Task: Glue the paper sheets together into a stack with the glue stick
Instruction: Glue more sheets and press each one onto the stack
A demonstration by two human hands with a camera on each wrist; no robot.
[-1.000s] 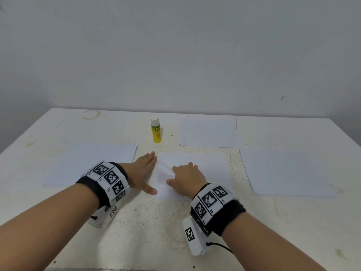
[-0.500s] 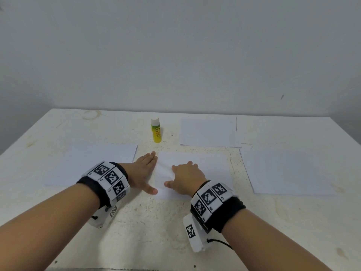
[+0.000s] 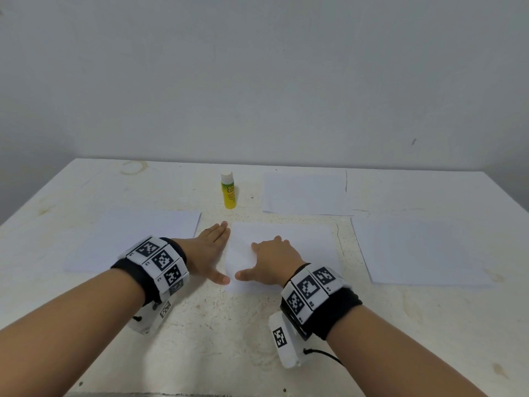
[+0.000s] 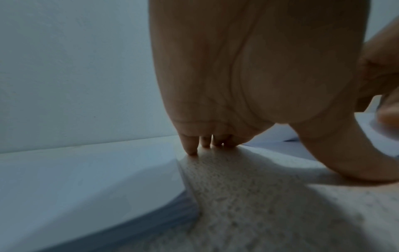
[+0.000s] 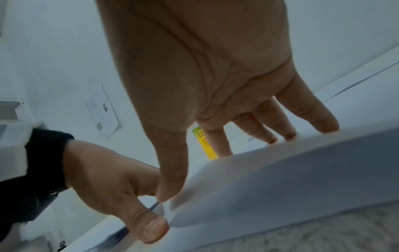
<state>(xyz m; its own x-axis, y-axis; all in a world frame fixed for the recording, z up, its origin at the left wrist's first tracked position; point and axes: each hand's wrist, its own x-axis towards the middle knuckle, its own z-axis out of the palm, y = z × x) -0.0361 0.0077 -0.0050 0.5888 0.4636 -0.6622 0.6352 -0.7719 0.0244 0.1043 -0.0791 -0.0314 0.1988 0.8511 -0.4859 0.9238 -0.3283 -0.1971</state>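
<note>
1. The landmark is the yellow-and-green glue stick with a white cap [image 3: 228,190], standing upright and capped on the worn white bench [image 3: 229,325], untouched by either hand.

2. Four white paper sheets lie flat and apart from one another: the centre sheet [image 3: 300,247] just in front of the glue stick, the left sheet [image 3: 134,239] in front of it and to the left, the far sheet [image 3: 305,193] beside it to the right, and the right sheet [image 3: 423,250] well to its right and nearer the person.

3. The left hand [image 3: 207,252] lies flat on the bench between the left sheet and the centre sheet, fingers straight and together, thumb out beside the centre sheet's near left corner. Its grip is apart and holds nothing.

4. The right hand [image 3: 273,260] rests on the left part of the centre sheet. In the right wrist view its fingertips [image 5: 328,129] press down on the paper and the thumb reaches the sheet's edge, which bows up a little there. The fingers are spread, not clamped round anything.

5. Judged step: the start, steadying or squaring the centre sheet as the base of the stack. No sheet is glued or stacked yet.

6. The next move likely calls for one hand to reach forward to the glue stick and uncap it while the other keeps the centre sheet flat, so glue can be spread without the paper sliding or creasing.
</note>
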